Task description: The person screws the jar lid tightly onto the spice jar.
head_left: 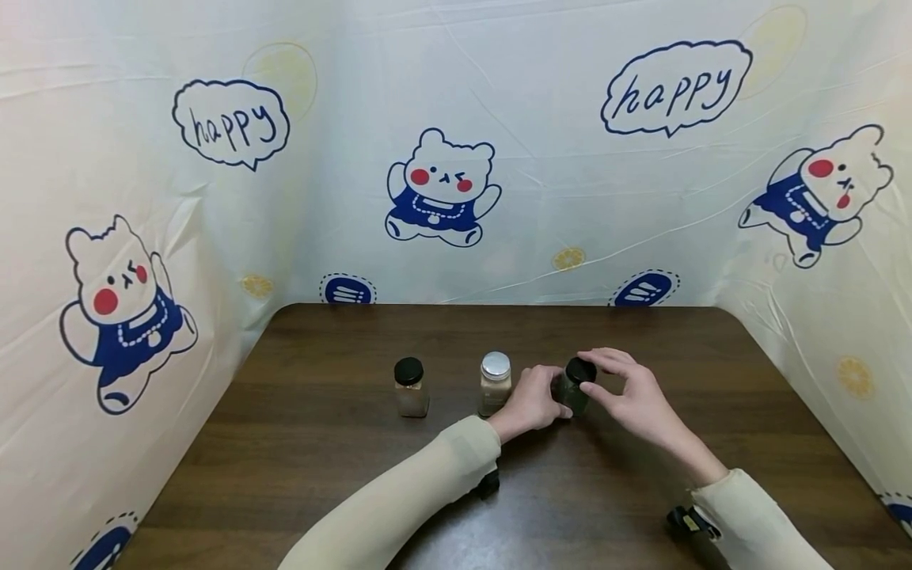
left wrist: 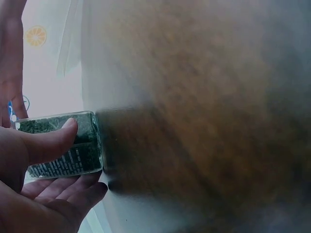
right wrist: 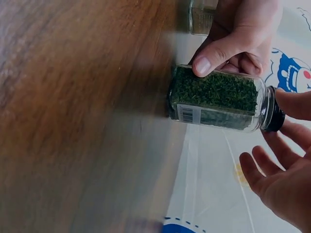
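Note:
A square glass jar of green dried herbs [right wrist: 216, 94] stands upright on the right half of the table. My left hand [head_left: 530, 400] grips its body from the left, with the thumb across one face and the fingers behind. Around the black lid [right wrist: 277, 115], my right hand [head_left: 637, 402] has its thumb and index finger, while its other fingers are spread away from the glass. The lid sits on the jar's neck. A printed label with a barcode [right wrist: 188, 114] shows low on the jar in the right wrist view.
Just left of my left hand stands a jar with a silver lid [head_left: 495, 380] and pale contents. Farther left is a black-lidded jar [head_left: 411, 389] with tan contents. Both rest on the brown wooden table [head_left: 321, 443]. A printed cloth [head_left: 541, 198] hangs behind and at both sides.

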The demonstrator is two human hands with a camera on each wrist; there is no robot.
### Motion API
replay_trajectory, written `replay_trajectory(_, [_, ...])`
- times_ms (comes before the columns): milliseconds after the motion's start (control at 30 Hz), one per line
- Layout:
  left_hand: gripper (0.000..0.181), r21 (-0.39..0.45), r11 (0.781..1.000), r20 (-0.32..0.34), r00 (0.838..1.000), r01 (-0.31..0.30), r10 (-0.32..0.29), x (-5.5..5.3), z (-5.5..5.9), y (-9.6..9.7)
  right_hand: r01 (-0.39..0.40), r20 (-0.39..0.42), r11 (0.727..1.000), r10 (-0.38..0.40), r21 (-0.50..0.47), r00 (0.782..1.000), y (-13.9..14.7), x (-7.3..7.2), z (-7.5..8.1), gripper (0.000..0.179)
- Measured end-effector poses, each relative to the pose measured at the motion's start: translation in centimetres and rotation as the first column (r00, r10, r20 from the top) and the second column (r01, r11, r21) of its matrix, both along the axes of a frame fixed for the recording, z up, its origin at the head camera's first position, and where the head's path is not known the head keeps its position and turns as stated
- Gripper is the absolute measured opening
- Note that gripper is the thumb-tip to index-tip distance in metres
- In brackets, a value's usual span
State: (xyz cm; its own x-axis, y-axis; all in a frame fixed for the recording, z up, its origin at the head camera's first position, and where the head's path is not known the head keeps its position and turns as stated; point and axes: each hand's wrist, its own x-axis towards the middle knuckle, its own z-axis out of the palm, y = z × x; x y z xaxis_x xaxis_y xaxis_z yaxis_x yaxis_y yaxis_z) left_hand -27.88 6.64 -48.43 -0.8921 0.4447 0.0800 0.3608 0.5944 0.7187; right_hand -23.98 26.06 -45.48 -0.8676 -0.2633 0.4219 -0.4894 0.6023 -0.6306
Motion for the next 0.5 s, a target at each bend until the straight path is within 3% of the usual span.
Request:
replay_trajectory(267, [0.049, -0.005, 1.0, -0.011, 1.0, 0.009, -0.009, -0.07, 0.19, -0.01, 0.051, -0.021, 0.998, -0.05, 0.025, 0.999, -0.51, -0.12, 0.12, 0.044])
replay_trajectory(500, [0.048, -0.003, 1.0, 0.005, 1.0, 0.004, -0.004, -0.04, 0.13, -0.02, -0.003, 0.049, 1.0, 0.004, -0.02, 0.999, -0.14, 0.01, 0.08, 0.054])
